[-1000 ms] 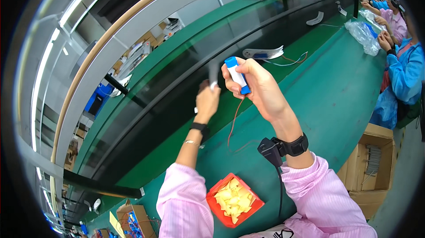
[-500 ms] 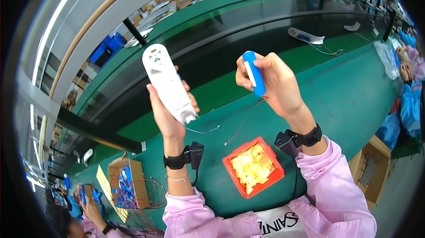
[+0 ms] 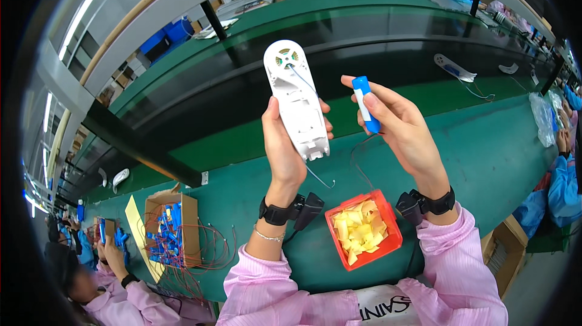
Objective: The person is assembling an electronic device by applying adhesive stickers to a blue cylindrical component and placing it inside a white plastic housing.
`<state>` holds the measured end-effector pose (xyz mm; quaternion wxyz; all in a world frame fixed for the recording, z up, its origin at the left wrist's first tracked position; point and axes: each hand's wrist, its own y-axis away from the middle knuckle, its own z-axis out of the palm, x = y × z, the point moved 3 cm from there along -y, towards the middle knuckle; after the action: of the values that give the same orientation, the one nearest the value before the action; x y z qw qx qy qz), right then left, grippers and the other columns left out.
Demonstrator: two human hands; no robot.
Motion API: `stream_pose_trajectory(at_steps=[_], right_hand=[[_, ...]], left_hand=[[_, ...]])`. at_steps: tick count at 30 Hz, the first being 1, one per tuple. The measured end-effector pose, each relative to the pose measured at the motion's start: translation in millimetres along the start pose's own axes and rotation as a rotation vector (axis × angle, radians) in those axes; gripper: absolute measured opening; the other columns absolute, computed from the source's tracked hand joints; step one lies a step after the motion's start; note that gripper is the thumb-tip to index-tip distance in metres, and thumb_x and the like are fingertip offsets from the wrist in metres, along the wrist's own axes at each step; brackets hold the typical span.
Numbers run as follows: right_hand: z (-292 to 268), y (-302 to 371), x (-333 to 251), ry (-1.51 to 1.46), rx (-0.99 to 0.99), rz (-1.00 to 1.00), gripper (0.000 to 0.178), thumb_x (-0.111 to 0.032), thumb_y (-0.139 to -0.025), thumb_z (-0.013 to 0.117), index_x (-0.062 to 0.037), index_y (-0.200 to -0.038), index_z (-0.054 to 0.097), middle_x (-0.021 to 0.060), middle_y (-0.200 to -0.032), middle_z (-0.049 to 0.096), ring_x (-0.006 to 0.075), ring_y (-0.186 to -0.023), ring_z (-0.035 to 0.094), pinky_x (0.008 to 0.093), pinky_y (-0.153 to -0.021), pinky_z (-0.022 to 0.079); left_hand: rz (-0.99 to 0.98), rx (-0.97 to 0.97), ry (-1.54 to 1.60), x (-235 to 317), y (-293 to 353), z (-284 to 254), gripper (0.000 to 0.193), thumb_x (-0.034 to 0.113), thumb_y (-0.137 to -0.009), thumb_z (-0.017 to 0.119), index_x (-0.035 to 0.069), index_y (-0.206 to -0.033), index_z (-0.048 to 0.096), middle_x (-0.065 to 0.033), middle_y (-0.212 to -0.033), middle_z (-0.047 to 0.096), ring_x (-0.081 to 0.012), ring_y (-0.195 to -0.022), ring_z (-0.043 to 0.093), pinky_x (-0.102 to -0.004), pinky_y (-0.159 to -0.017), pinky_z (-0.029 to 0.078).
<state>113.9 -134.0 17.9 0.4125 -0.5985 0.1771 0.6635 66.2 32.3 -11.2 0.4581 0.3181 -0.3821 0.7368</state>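
Observation:
A long white plastic housing with a rounded top end is held upright in my left hand, its hollow inner side showing. A round part with spokes sits in its top, and a thin pale wire runs down from there; a wire end dangles below the housing. Between the thumb and fingers of my right hand is a blue cylindrical battery with a white strip along it. Thin dark leads hang from the battery's lower end. The battery is just right of the housing, apart from it.
A red tray of yellow paper pieces stands on the green bench between my forearms. At left, a cardboard box holds blue batteries with tangled red wires. Beyond runs a dark conveyor belt carrying another white housing. Co-workers sit on both sides.
My left hand has moved right and slightly up with the housing, turning it more upright and its inner side toward me. The right hand has shifted slightly right with the battery, narrowing the gap.

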Motion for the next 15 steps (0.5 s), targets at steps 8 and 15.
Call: stream_pose_trajectory(at_steps=[8,15], right_hand=[[5,9,3,-0.003,-0.089,0.084,0.049,-0.016,-0.093,0.064,0.0006,-0.136,0.05,0.0043,-0.108,0.062,0.011,-0.094,0.059,0.0247,-0.08,0.048],[18,8,6,0.014,0.064,0.005,0.048,-0.003,-0.086,0.069,0.0026,-0.129,0.05,0.0097,-0.096,0.062,0.0154,-0.09,0.063,0.0286,-0.077,0.053]], left_hand=[[-0.009,0.074,-0.003,-14,7,8,0.061,0.056,-0.1,0.024,0.004,-0.119,0.05,-0.0099,-0.098,0.065,-0.0149,-0.077,0.065,-0.0293,-0.064,0.056],[-0.011,0.098,-0.035,-23,17,20,0.055,0.051,-0.102,0.027,0.006,-0.123,0.05,-0.0068,-0.103,0.064,-0.0141,-0.088,0.065,-0.0279,-0.075,0.053]])
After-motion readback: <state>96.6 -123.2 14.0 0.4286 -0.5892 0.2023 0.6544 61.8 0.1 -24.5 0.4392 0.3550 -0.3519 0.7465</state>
